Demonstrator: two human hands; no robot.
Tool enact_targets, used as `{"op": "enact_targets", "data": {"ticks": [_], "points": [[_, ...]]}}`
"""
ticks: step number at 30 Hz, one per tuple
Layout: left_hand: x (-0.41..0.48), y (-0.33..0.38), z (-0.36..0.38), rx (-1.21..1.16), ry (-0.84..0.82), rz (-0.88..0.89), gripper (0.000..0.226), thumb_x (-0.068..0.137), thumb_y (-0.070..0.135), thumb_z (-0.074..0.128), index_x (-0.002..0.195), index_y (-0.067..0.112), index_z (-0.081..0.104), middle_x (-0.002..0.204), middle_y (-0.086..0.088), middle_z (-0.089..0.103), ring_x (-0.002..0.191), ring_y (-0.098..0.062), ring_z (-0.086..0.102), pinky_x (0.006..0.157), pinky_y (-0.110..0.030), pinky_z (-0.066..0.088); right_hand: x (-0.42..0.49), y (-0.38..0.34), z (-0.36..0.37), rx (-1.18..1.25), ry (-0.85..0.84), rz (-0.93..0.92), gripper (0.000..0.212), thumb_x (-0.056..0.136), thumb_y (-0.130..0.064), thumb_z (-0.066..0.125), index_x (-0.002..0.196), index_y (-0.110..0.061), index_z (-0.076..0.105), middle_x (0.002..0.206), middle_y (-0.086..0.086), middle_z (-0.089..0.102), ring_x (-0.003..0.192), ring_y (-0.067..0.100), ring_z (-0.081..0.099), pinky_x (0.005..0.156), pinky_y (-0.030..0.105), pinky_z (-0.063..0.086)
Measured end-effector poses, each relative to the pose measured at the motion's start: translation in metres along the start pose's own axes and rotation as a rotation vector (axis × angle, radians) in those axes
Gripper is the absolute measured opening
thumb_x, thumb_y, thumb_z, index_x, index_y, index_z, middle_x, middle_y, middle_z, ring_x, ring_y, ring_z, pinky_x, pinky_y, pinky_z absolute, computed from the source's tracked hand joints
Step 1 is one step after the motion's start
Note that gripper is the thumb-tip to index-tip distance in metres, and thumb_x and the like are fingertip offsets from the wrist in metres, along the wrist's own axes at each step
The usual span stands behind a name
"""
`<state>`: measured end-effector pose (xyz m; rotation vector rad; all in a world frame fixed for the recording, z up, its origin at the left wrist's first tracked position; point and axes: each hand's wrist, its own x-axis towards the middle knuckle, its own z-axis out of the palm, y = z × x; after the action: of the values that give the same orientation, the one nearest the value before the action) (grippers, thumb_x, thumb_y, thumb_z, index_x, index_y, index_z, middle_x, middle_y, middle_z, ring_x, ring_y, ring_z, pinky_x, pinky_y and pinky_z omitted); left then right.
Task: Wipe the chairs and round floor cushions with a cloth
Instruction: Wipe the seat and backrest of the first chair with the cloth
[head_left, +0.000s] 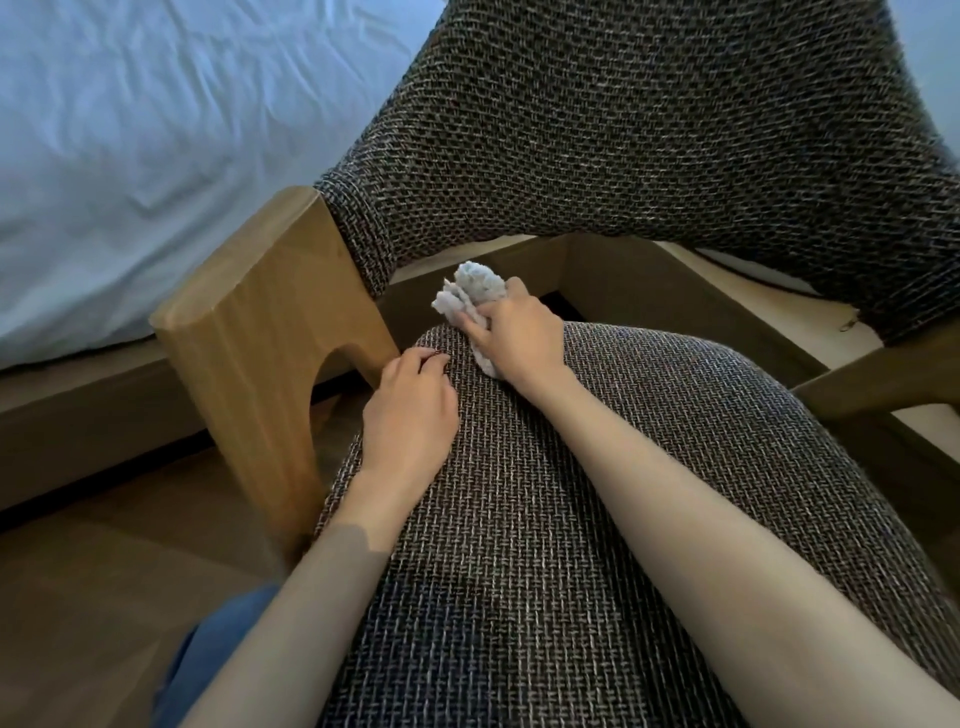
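A crumpled white cloth (475, 291) was held in the grip of the right hand (519, 338), the fingers curled round it so that a bunched end stuck out beyond the knuckles. The cloth was pressed against the rear edge of the woven seat cushion (597, 493), just in front of the gap below the backrest (623, 130) (the same grey-brown weave as the cushion). The left hand (410, 410) was laid on the cushion's rear left corner, its fingers loosely bent with the tips touching the fabric; nothing was held in its grip. The two hands were near each other but apart. Just to the left of the cushion a pale wooden arm (260, 332) was seen, and beyond it a bed (130, 156) covered by a creased light sheet. A wooden floor (93, 582) was visible at lower left.
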<state>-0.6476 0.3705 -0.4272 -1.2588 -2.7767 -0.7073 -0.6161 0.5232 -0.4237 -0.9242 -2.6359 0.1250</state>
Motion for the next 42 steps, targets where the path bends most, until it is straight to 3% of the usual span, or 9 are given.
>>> {"op": "enact_targets", "data": {"ticks": [4,9,12,16,20,25,31,36,42], "points": [[0.000,0.000,0.000,-0.004,-0.014,0.016,0.038,0.100,0.023,0.039,0.134,0.015,0.053,0.139,0.001,0.047,0.130,-0.017,0.040,0.095,-0.035,0.044,-0.007,0.031,-0.008,-0.065,0.002,0.077,0.038,0.092,-0.049,0.053,0.091,-0.016,0.071,0.107,0.008,0.050,0.085,0.027,0.058,0.057,0.033,0.040],[0.000,-0.001,-0.003,0.002,-0.029,0.026,0.039,0.100,0.024,0.038,0.135,0.014,0.053,0.141,0.000,0.046,0.131,-0.018,0.039,0.097,-0.037,0.044,-0.040,0.134,-0.041,-0.120,0.084,0.390,0.029,0.092,-0.041,0.058,0.100,-0.017,0.072,0.109,0.013,0.051,0.092,0.033,0.058,0.063,0.035,0.039],[-0.002,0.003,-0.002,0.036,-0.027,0.050,0.040,0.100,0.024,0.039,0.135,0.012,0.052,0.141,-0.003,0.046,0.132,-0.020,0.039,0.100,-0.038,0.042,-0.052,0.165,-0.057,-0.124,0.117,0.527,0.027,0.090,-0.039,0.061,0.105,-0.019,0.071,0.110,0.012,0.055,0.099,0.033,0.057,0.071,0.038,0.048],[-0.004,0.012,0.002,0.125,-0.042,0.149,0.041,0.100,0.023,0.038,0.137,0.009,0.050,0.142,-0.008,0.046,0.134,-0.024,0.037,0.112,-0.037,0.030,-0.051,0.149,-0.053,-0.027,0.177,0.481,0.014,0.090,-0.031,0.063,0.096,-0.024,0.073,0.095,0.009,0.065,0.090,0.028,0.062,0.059,0.029,0.044],[-0.004,0.017,0.005,0.187,-0.085,0.192,0.044,0.101,0.028,0.034,0.142,0.014,0.044,0.147,-0.007,0.041,0.138,-0.025,0.032,0.116,-0.043,0.023,-0.034,0.085,-0.032,0.157,0.097,0.328,0.013,0.092,-0.034,0.061,0.091,-0.027,0.073,0.070,-0.008,0.060,0.058,0.004,0.056,0.042,0.019,0.027],[-0.004,0.016,0.007,0.209,-0.108,0.193,0.047,0.100,0.033,0.032,0.144,0.019,0.040,0.151,-0.005,0.036,0.141,-0.026,0.026,0.118,-0.044,0.017,-0.021,0.021,-0.011,0.203,0.013,0.053,0.020,0.093,-0.039,0.056,0.102,-0.030,0.072,0.099,0.004,0.065,0.092,0.022,0.058,0.061,0.031,0.044],[-0.005,0.016,0.013,0.240,-0.218,0.317,0.056,0.097,0.046,0.016,0.149,0.029,0.028,0.157,0.001,0.026,0.146,-0.025,0.015,0.119,-0.048,0.007,-0.040,0.108,-0.033,0.027,0.082,0.242,0.018,0.091,-0.038,0.061,0.102,-0.030,0.072,0.098,0.005,0.065,0.090,0.025,0.061,0.064,0.032,0.049],[-0.005,0.016,0.014,0.236,-0.240,0.325,0.055,0.098,0.046,0.017,0.150,0.031,0.025,0.158,0.002,0.021,0.147,-0.025,0.011,0.120,-0.049,0.005,-0.068,0.189,-0.063,-0.089,0.137,0.502,0.016,0.089,-0.036,0.062,0.093,-0.025,0.073,0.096,0.010,0.066,0.091,0.034,0.062,0.062,0.033,0.040],[-0.010,0.028,0.017,0.244,-0.240,0.320,0.054,0.099,0.044,0.016,0.151,0.029,0.022,0.159,-0.002,0.018,0.147,-0.028,0.009,0.117,-0.051,0.001,-0.057,0.149,-0.050,-0.104,0.154,0.554,0.023,0.094,-0.032,0.055,0.100,-0.016,0.070,0.098,0.010,0.066,0.091,0.029,0.064,0.071,0.038,0.055]]}}
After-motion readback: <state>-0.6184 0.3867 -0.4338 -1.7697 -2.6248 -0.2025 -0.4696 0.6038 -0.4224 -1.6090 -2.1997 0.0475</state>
